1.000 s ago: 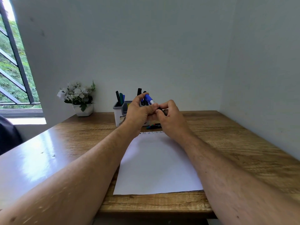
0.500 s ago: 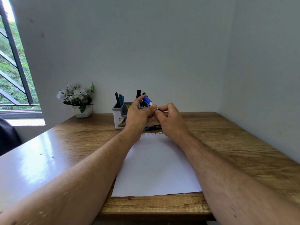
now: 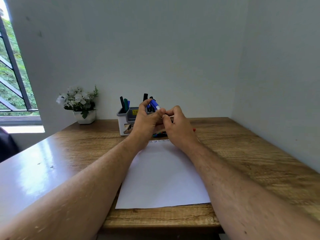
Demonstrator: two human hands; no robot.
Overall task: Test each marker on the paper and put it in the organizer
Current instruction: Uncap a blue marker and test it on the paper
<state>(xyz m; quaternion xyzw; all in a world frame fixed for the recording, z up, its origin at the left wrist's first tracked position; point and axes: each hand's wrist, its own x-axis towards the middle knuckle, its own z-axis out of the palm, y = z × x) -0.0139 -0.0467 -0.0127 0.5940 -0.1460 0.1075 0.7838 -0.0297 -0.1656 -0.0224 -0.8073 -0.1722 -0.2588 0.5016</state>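
Pinching a blue marker [image 3: 154,104] between curled fingers, the left hand [image 3: 146,121] meets the right hand [image 3: 176,126], which pinches its other end (hidden). Both hover over the paper [image 3: 161,179], whose top-edge scribbles are unreadable. At 11 o'clock: organizer [image 3: 125,122], yellow label illegible. Loose markers [image 3: 160,134] lie behind; flowerpot [image 3: 81,105] at 10.

Nothing readable: yellow sticker [image 3: 135,111] on the organizer [image 3: 124,124], too blurred; scribbles [image 3: 158,141] at the paper's [image 3: 162,177] twelve o'clock edge, no letters.
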